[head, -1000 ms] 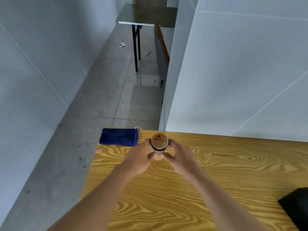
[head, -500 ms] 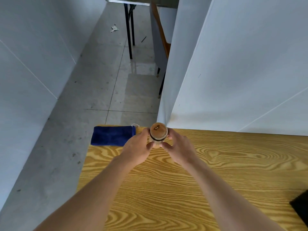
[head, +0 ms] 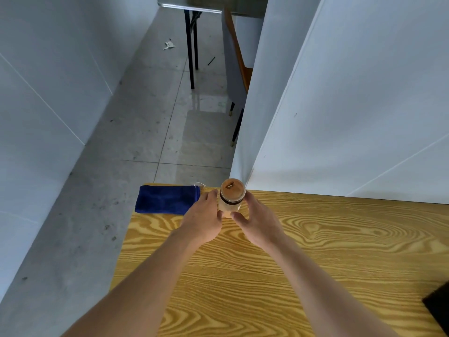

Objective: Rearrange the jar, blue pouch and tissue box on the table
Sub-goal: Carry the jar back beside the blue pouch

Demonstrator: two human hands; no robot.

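1. Head view looks down on a yellow wood-grain bench (head: 279,276), with both bare forearms reaching forward to its far edge.
2. A jar (head: 230,199) with a round wooden lid and a dark band below it stands upright near the bench's far left corner.
3. The left hand (head: 202,222) cups the jar's left side, its thumb against the lower body and its fingers curved round the far side.
4. The right hand (head: 258,221) cups the right side, thumb at the jar's base and fingers wrapped behind it; together the hands hold the jar between them.
5. A blue pouch (head: 167,199) lies flat on the far left corner, just left of the left hand, its white drawstring toward the jar.
6. A black object (head: 438,305) shows at the bench's right edge, cut off by the frame.
7. Beyond the bench are white wall panels (head: 352,105), a grey tiled floor (head: 145,142) and a dark-legged table (head: 209,3).
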